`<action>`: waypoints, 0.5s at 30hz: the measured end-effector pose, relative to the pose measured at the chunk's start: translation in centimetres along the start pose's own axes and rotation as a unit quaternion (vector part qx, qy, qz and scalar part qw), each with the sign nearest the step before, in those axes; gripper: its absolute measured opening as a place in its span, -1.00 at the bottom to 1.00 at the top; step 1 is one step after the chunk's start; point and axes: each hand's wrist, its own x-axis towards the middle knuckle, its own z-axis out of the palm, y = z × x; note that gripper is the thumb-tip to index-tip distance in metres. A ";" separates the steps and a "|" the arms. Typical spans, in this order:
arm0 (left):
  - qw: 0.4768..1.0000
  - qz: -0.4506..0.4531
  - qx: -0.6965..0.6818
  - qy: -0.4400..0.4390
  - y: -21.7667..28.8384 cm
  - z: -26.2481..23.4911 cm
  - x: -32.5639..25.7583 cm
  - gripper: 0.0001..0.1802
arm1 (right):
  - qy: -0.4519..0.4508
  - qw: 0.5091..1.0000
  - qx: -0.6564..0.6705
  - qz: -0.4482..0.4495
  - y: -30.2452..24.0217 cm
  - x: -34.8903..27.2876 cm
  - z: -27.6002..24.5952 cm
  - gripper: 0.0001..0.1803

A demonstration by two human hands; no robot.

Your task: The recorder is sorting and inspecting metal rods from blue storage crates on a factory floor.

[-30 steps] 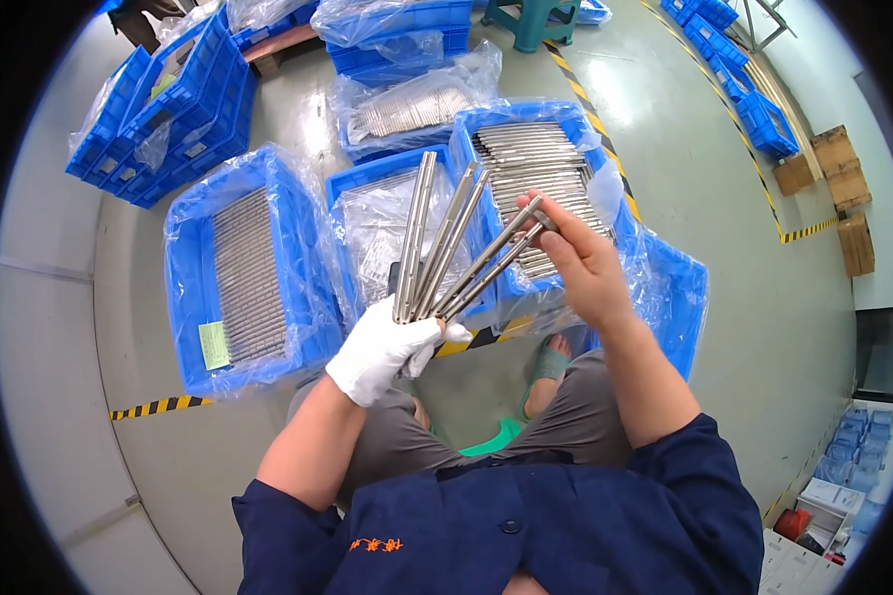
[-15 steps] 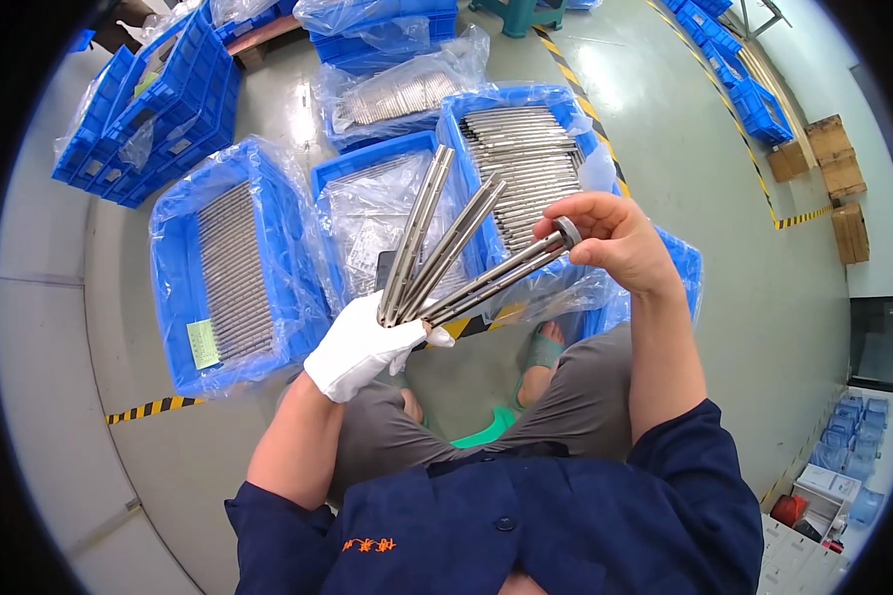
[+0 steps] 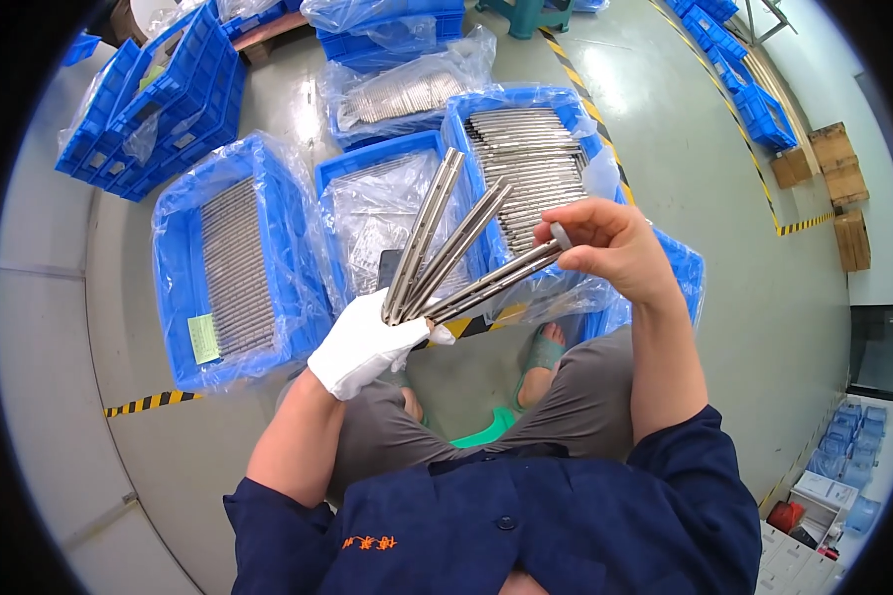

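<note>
My left hand (image 3: 362,347), in a white glove, is closed around the lower ends of several shiny metal rods (image 3: 429,233). Holes show along the rods, which fan out up and to the right. My bare right hand (image 3: 615,248) pinches a small grey ring (image 3: 561,236) between thumb and fingers. This ring stands at the far end of the rightmost rods (image 3: 496,281), seen nearly edge-on. Whether it touches a rod or sits around one, I cannot tell. Behind the rods is a blue crate (image 3: 456,109) holding many similar rods in rows.
A plastic-lined blue crate (image 3: 174,248) of rods with a green-yellow label (image 3: 203,339) stands at left. A middle crate (image 3: 327,178) has plastic over its contents, and a dark phone-like object (image 3: 388,266) lies there. Stacked blue crates (image 3: 184,139) rise behind. Yellow-black tape (image 3: 595,109) marks the floor.
The ring has turned from showing its round face to nearly edge-on, and my right fingers have shifted slightly. My left hand keeps its hold on the rods.
</note>
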 end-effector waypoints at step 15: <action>0.996 -0.043 0.024 -0.074 -0.1 1.0 -0.5 -0.62 | -0.016 0.999 0.042 0.020 0.7 1.2 -1.6 -0.63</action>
